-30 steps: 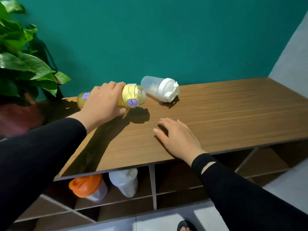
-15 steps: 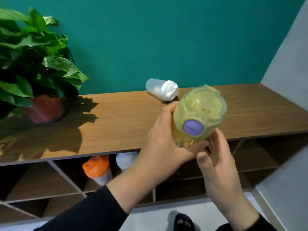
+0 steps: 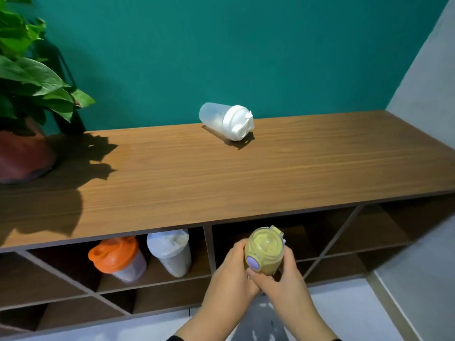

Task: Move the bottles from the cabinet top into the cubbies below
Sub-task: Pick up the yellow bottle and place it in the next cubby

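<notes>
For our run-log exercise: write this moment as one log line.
hands: both hold yellow bottle | position: before middle cubby | cabinet top: clear bottle remains

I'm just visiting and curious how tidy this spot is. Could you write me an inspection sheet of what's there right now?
Surface: wooden cabinet top, plant shadow at its left end.
Job's things: clear bottle with white lid lying on its side on top; yellow bottle held in front of the middle cubby; orange-lidded bottle and white-lidded bottle side by side in one cubby.
Clutter: nothing seen.
Grippers: left hand and right hand both grip the yellow bottle.
Cables: nothing seen.
Surroundings: potted plant at left, teal wall, pale floor.
</notes>
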Tool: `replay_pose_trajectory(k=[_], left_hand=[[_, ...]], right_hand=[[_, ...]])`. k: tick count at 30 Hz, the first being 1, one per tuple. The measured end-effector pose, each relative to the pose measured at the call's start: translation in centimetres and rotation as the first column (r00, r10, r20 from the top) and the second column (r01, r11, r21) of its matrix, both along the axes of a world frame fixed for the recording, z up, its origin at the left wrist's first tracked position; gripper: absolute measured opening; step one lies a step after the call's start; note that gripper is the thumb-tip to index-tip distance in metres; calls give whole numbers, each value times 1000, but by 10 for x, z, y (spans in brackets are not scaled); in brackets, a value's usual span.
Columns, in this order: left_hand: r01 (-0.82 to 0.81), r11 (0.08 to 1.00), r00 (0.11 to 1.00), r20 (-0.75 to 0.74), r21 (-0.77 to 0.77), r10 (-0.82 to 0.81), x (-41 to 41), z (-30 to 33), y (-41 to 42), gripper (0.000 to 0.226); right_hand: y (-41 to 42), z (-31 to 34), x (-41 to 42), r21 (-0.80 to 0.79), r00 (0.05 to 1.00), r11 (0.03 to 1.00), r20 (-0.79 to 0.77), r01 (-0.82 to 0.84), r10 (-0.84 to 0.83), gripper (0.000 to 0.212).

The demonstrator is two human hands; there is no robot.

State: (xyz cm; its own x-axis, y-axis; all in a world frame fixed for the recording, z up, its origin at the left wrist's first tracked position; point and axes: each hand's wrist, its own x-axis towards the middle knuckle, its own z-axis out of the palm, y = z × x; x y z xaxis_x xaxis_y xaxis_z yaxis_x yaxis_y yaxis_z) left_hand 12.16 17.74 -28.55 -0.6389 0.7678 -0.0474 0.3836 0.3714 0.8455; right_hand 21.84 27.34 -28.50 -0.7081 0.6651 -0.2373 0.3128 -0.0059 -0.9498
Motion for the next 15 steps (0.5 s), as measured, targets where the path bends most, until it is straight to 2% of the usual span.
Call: replay_pose_trajectory(k=[5,8,10,13,15], left_hand=[[-114,988,991,59,-100,120,-13,-27,18,41],[-164,968,984,43,-192,175,-21,-35,28,23],[-196,964,978,32,-183,205,-28,-38,35,19],[-227,962,962,118,-150,245,-35,-39,40,27],[-236,965,941,222,-114,256,-39,-40,40,43]], right_hand=[[15,-26,-31,62,998,998,59,31,-35,57],[19,-36,-44,63,991,995,105,73,-80,53],[22,-38,-53,55,987,993,120,103,-109,55],[27,-42,-63,59,988,992,97,112,-117,66],[28,-47,-67,102,991,990,86,94,-102,70]])
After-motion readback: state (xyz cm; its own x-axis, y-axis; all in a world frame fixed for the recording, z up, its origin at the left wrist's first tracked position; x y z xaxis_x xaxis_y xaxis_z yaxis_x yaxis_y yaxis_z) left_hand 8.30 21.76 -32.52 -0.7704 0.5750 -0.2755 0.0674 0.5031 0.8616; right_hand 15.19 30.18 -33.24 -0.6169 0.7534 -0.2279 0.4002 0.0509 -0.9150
